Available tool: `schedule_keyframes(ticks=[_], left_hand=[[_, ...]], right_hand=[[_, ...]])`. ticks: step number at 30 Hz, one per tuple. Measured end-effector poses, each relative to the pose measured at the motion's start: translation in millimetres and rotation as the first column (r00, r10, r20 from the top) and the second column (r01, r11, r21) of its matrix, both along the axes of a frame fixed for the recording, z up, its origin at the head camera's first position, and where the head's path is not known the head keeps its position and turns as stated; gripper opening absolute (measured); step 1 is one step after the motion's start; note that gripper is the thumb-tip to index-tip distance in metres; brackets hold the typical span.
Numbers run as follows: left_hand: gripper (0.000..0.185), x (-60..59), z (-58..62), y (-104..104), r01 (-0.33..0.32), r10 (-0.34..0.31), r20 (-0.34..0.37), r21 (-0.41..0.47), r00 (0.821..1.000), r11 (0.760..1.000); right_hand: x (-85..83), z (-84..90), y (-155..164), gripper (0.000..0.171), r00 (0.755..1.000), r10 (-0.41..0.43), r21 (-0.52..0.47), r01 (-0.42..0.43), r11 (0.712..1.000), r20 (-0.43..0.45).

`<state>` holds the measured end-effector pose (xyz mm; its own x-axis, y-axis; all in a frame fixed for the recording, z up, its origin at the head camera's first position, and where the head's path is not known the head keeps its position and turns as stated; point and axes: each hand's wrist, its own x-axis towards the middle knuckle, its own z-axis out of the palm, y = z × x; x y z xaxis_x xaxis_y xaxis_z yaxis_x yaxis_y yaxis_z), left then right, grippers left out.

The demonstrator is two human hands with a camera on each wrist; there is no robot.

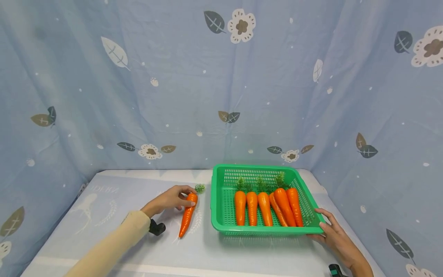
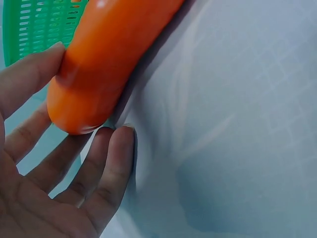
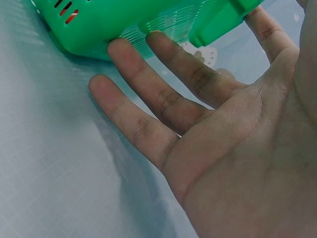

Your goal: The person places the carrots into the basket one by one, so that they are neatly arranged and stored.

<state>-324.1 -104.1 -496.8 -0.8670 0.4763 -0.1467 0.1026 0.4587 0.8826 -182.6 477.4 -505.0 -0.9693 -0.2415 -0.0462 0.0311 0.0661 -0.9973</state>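
Observation:
An orange carrot with a small green leafy top lies slanted on the table, its narrow tip toward the near side. My left hand pinches it near its thick end; in the left wrist view the thumb presses one side and the fingers curl about the blunt end. To the right is a green plastic basket with several carrots side by side, tops toward the back. My right hand holds the basket's near right corner, with fingers under its edge.
A pale, patterned cloth covers the table. Behind and on both sides hangs a blue curtain with leaf and flower prints, close to the table's back and right edges. Black wrist devices show near both wrists.

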Motion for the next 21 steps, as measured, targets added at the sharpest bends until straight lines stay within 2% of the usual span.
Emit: schedule_keyframes(ticks=[7, 14, 21], left_hand=[[0.045, 3.7, -0.5, 3.1, 0.009, -0.009, -0.002, -0.002, 1.000, 1.000], [0.041, 4.7, -2.6, 4.0, -0.033, 0.033, 0.005, 0.001, 0.999, 0.999], [0.039, 3.9, -1.7, 3.4, -0.070, 0.066, 0.054, 0.059, 0.996, 0.996]], right_hand=[[0.8, -0.8, -1.5, 0.047, 1.000, -0.020, 0.014, 0.019, 1.000, 0.013], [0.4, -2.3, 1.0, 0.047, 1.000, 0.007, -0.008, -0.007, 1.000, 0.010], [-0.4, -1.9, 2.3, 0.046, 0.999, 0.032, -0.035, -0.032, 0.999, 0.002]])
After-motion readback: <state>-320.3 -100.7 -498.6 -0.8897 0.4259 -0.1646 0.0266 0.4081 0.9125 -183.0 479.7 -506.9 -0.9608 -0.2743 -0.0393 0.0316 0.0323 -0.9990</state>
